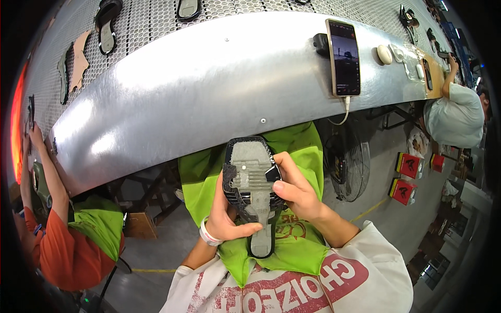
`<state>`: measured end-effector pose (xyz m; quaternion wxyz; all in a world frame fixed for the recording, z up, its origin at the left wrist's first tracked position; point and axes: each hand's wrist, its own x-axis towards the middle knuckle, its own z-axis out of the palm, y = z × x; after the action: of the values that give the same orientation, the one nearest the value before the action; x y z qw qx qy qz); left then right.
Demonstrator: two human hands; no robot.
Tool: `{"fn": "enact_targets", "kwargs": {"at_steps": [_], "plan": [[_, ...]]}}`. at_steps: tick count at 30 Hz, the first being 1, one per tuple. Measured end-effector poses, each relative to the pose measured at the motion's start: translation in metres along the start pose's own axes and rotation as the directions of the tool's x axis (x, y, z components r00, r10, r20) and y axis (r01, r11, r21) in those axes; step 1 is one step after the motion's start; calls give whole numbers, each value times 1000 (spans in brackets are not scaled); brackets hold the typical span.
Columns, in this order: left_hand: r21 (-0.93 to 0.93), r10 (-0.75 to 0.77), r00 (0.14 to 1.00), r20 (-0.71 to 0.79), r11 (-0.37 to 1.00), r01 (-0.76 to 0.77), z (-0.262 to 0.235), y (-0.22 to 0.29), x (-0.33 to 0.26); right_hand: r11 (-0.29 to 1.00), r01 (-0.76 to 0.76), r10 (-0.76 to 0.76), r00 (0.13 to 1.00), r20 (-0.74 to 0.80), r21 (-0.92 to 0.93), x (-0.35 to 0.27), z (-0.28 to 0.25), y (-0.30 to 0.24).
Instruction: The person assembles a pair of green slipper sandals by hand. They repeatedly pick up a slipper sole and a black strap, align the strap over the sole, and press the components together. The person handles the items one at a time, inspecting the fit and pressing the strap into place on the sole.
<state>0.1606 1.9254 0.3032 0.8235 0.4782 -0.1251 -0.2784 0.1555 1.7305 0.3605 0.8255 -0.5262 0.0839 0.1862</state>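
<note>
I hold a black sandal sole (249,177) with a grey inner face upright over my green apron (302,151), below the metal bench edge. My left hand (224,216) grips its lower left side, thumb lying across the narrow grey middle. My right hand (295,190) clasps its right edge, fingers pressing a black strap piece (272,173) against the sole. A white band sits on my left wrist.
A curved metal bench (198,88) carries a phone (344,57) on a cable, small white items and, on a perforated belt (151,21), more sandal soles. Co-workers sit at left (62,245) and far right (454,115). A floor fan (348,167) and red boxes (404,177) stand on the right.
</note>
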Motion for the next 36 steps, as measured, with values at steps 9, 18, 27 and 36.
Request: {"fn": "enact_targets", "kwargs": {"at_steps": [9,18,27,36], "plan": [[27,-302,900,315,951,309,-39,3,15,934,-53,49,999,-22,-354,-5,5,-22],[307,102,974,-200,951,-37,12,79,54,468,177,-468,881,-72,-866,-14,35,-28],[828,-134,985,105,560,-12,19,109,28,828,290,-471,824,-314,-480,60,-17,-108],[973,330,921,-206,-31,229,-32,172,50,461,-20,-816,382,-433,-887,201,-190,-309]]}}
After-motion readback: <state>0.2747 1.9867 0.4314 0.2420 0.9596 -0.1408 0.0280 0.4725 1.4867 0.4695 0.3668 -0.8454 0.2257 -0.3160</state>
